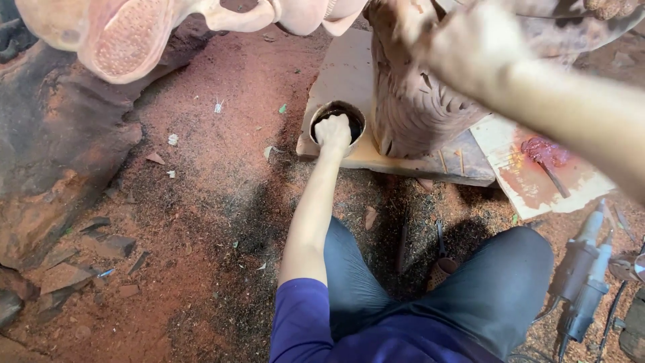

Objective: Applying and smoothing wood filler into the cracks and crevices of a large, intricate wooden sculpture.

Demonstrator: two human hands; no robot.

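At frame centre the left hand (332,131) is dipping into a dark tin (337,122), grip closed, contents unclear; the right hand (470,44), blurred at upper right, is resting on the carving (416,107), its grip unreadable.

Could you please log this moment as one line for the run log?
left hand: dipped in bowl on board | right hand: on wooden carving | power tools: on ground, right
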